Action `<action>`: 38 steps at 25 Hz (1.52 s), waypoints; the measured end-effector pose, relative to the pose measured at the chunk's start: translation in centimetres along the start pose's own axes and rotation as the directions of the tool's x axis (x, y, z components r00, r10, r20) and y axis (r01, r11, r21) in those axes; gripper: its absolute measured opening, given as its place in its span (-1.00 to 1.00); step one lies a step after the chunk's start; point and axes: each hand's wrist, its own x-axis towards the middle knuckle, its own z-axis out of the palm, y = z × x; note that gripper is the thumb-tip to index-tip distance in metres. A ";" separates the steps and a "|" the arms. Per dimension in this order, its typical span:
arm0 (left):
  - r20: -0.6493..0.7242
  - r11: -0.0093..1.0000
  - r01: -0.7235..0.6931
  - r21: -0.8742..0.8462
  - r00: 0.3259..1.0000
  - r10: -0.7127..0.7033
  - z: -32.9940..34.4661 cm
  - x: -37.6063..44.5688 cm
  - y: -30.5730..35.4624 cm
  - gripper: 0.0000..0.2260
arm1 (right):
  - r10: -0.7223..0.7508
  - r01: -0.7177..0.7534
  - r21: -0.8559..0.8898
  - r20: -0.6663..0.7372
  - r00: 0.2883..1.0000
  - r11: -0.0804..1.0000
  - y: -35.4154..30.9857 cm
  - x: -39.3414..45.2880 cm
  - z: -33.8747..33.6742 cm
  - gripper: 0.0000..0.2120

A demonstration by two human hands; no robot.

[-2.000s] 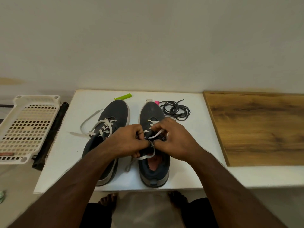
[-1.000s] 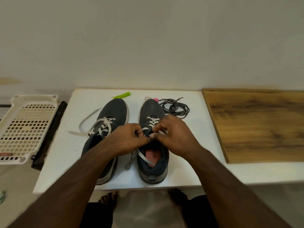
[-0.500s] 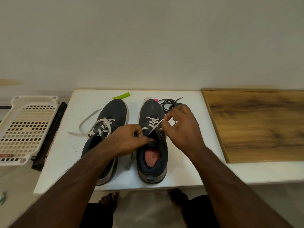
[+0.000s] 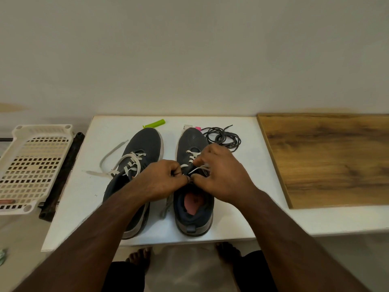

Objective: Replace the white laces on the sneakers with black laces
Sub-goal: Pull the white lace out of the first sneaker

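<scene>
While both hands work right sneaker (image 4: 192,144), two sneakers lie lengthwise, toes toward wall; right hand (image 4: 221,173) fingers pinch white lace (image 4: 194,170), left hand (image 4: 162,180) fingers grip eyelet edge; one black lace bundle (image 4: 223,138)

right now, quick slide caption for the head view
Both hands, left hand and right hand, work the white lace out of the right sneaker; black laces wait coiled nearby.

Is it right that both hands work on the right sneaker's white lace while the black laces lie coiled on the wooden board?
Not quite. The head view shows the black laces coiled on the white table, beside the right sneaker's toe, not on the wooden board. The rest holds: left hand and right hand both work on its white lace.
</scene>
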 end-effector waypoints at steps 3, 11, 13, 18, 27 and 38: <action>-0.003 1.000 -0.004 0.017 1.000 0.004 -0.1 -0.1 0.1 -0.71 | -0.021 0.018 -0.056 -0.060 0.998 0.998 -0.2 0.2 0.7 -0.86; 0.019 1.000 -0.012 0.019 1.000 0.011 -0.1 0.0 0.2 -0.73 | 0.007 -0.013 0.087 0.079 0.997 0.996 -0.1 0.1 0.0 -0.72; 0.019 1.000 -0.004 0.017 1.000 0.004 -0.1 -0.1 0.1 -0.74 | 0.000 0.001 -0.012 0.065 0.998 1.000 -0.4 0.2 0.3 -0.87; 0.049 1.000 0.009 0.030 0.999 -0.010 -0.3 -0.2 0.0 -0.73 | 0.338 -0.301 0.206 -0.176 0.925 0.931 1.3 0.7 -2.1 -0.89; -0.289 0.985 -0.169 -0.026 0.945 0.154 0.9 1.5 1.0 -0.82 | 0.370 -0.457 0.362 0.286 0.884 0.813 0.2 0.7 -1.9 -0.68; -0.223 0.980 -0.197 0.027 0.954 0.198 1.6 2.2 0.6 -0.86 | 0.416 -0.431 0.255 0.112 0.902 0.866 -0.3 0.3 0.9 -0.68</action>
